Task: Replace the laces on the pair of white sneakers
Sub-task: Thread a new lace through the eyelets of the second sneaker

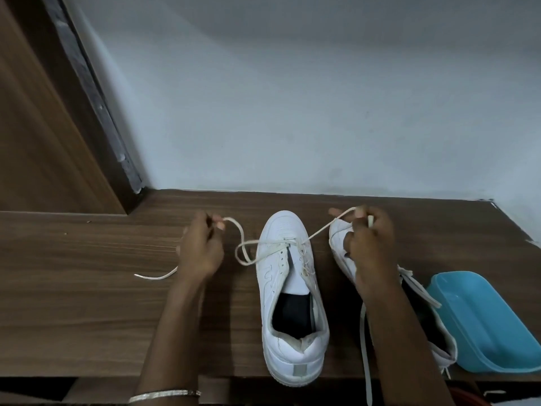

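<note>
Head view: at frame centre, the sneaker (289,288) has the lace (322,228) through only its toe-end eyelets. The left hand (200,247) and right hand (370,247) each pinch one end. Likely next: even the ends, then cross them upward.

Dim, even indoor light; cool grey-blue cast on wall (292,98). Soft shadow bands fall on surface (87,303). Wide-angle lens bows door frame (96,112). Detail soft, slightly smeared.

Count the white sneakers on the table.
2. One sneaker mid-table, its lace pinched by left hand and right hand; the other sneaker right of it, partly behind that hand.
</note>
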